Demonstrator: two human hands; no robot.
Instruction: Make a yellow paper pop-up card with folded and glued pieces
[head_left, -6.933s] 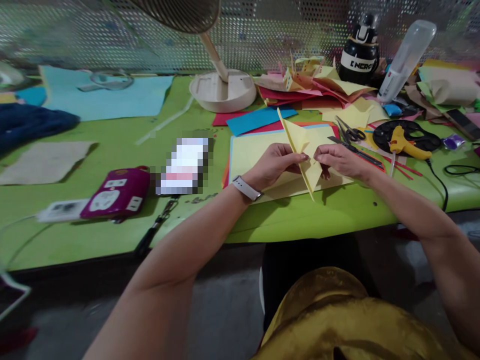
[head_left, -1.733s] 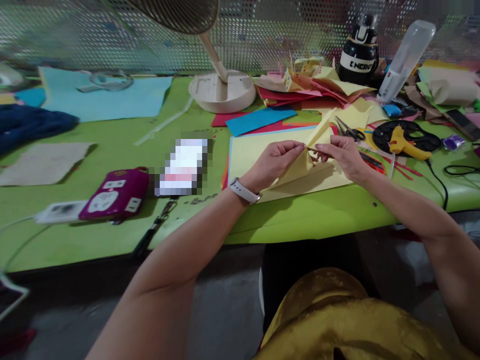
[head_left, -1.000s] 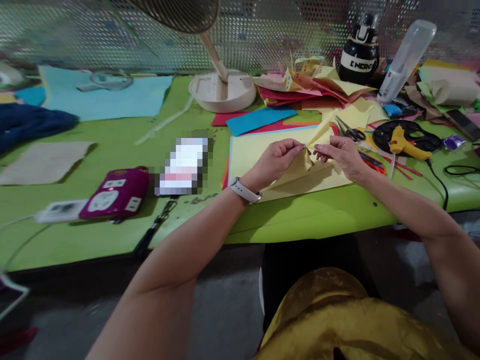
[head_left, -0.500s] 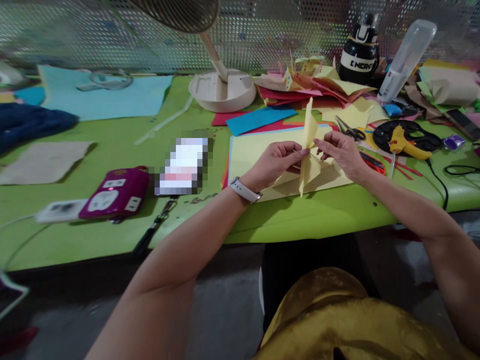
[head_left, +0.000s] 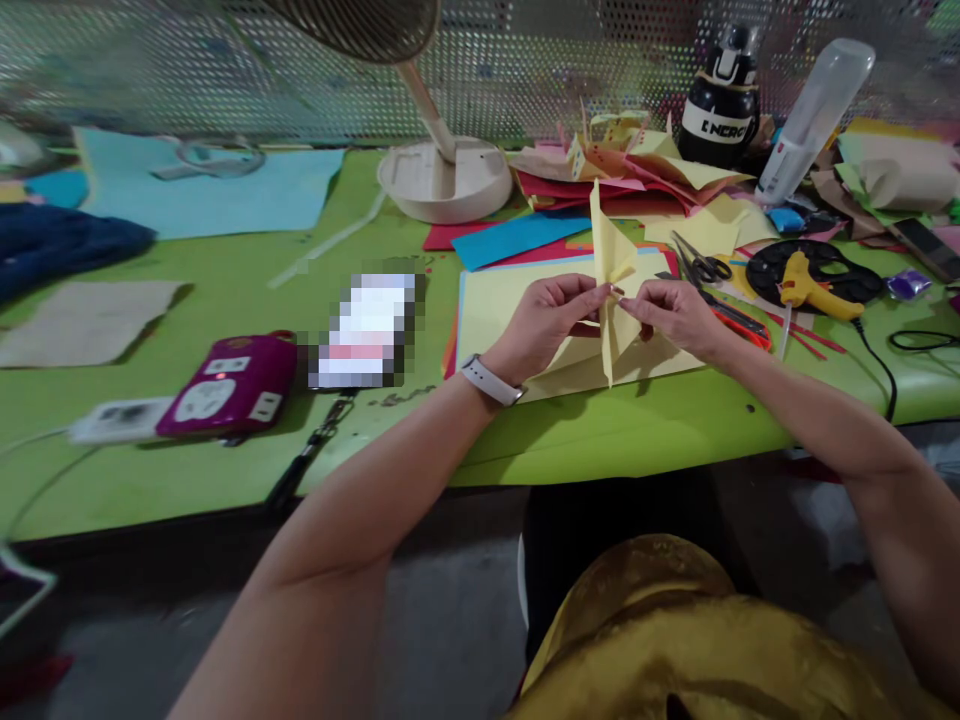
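A folded yellow paper [head_left: 611,250] stands upright in my grasp above the stacked sheets, its pleats fanning out above and below the middle. My left hand [head_left: 553,318], with a pale watch band at the wrist, pinches it at the centre from the left. From the right, my right hand [head_left: 672,312] is closed, thumb and fingertips pinching at the paper's middle fold. A small light spot shows between the two sets of fingertips, too small to make out. Beneath both hands lies a stack of yellow sheets [head_left: 517,290].
Right of my hands lie scissors [head_left: 701,262], a red-and-black cutter [head_left: 739,322] and a yellow glue gun [head_left: 814,285] on a black tray. Behind are paper scraps [head_left: 630,180], a black bottle [head_left: 718,115] and a fan base [head_left: 450,185]. A phone [head_left: 367,330] and purple power strip [head_left: 232,385] sit left.
The folded paper has turned slightly and its top has shifted left. My right fingers have moved a little down and left, closing in a pinch at its middle. My left hand stays nearly still.
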